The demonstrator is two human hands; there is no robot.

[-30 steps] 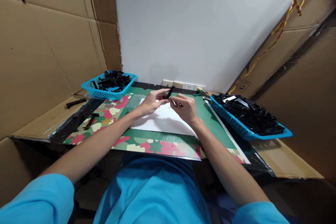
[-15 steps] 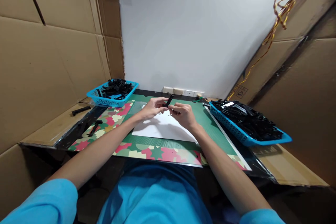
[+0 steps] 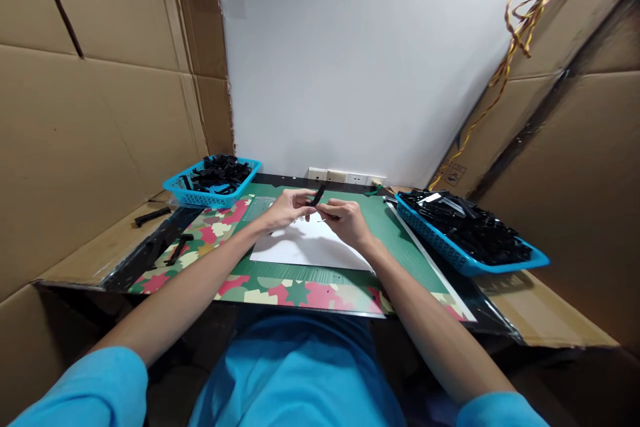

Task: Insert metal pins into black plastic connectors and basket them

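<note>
My left hand (image 3: 288, 209) is closed on a short black plastic strip (image 3: 319, 195), which sticks up and tilts to the right above the white paper (image 3: 305, 245). Right beside it, my right hand (image 3: 349, 219) is closed, its fingertips meeting the lower end of the strip. A thin, light-coloured tip pokes out under the right fingers; the tool or part it belongs to is hidden in the hand. Some tiny bits lie on the paper near the left fingers, too small to name.
Blue baskets of black plastic parts stand at the left (image 3: 213, 197) and the right (image 3: 470, 260). Loose black pieces lie at the left, one on the cardboard (image 3: 153, 216), another on the patterned mat (image 3: 179, 249). Wall sockets (image 3: 345, 177) line the back edge. Cardboard walls flank both sides.
The black strip has turned slightly in my left hand, and its upper end looks more curved. Both hands stay together over the paper. The whole view has shifted slightly.
</note>
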